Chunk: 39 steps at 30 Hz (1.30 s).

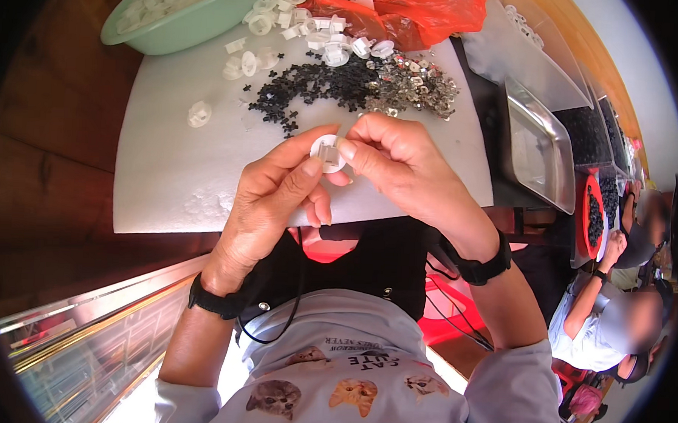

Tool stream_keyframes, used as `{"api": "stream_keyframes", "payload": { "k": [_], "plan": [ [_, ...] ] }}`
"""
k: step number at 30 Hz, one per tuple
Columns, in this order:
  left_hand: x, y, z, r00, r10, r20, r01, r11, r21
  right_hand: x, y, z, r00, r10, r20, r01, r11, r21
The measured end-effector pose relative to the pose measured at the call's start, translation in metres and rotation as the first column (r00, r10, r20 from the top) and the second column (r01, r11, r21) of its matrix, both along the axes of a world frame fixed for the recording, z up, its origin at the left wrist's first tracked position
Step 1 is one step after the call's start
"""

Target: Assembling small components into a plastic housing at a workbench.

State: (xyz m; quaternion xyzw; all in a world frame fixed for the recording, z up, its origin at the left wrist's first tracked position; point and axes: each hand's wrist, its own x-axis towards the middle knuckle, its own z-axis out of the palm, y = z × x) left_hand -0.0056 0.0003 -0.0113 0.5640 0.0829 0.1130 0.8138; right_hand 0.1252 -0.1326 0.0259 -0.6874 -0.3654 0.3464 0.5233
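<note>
A round white plastic part (328,157) with a raised rectangular middle is held up over the near half of the white work surface (167,170). My left hand (276,182) pinches its left and lower edge between thumb and fingers. On its upper right edge presses the thumb of my right hand (402,160), whose other fingers curl behind. Just beyond my fingers lie a spread of small black cross-shaped pieces (307,85) and a pile of small shiny metal pieces (420,86). Another round white part (199,114) lies alone on the left.
White plastic parts (287,16) are heaped at the far edge, beside a red plastic bag (415,18) and a green basin (184,35) of white pieces. To the right stand a metal tray (537,144) and clear bins. Other people sit farther right near a red dish (593,215).
</note>
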Motion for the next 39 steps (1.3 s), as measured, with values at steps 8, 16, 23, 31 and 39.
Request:
{"api": "stream_keyframes", "payload": {
  "k": [8,16,23,31,39],
  "plan": [
    [0.001,-0.001,0.004,0.998,-0.013,-0.055,0.014,0.999,0.029,0.064,-0.04,0.008,0.88,-0.166,0.445,0.152,0.986,0.068],
    [0.003,-0.002,0.002,0.999,0.025,-0.037,-0.024,0.999,0.021,0.112,-0.073,-0.007,0.442,0.034,0.896,0.41,0.881,-0.236],
    [0.001,-0.003,0.002,0.999,0.035,-0.03,-0.034,0.999,0.016,0.104,-0.059,-0.008,0.723,0.023,0.69,0.236,0.931,-0.278],
    [0.002,-0.002,0.001,0.998,0.018,-0.058,-0.011,0.994,0.105,0.096,-0.055,-0.009,0.799,-0.077,0.597,0.206,0.967,-0.152],
    [0.001,-0.002,0.002,0.998,0.029,-0.064,-0.025,0.998,0.054,0.086,-0.066,0.0,0.688,0.042,0.725,0.193,0.952,-0.238]
  ]
}}
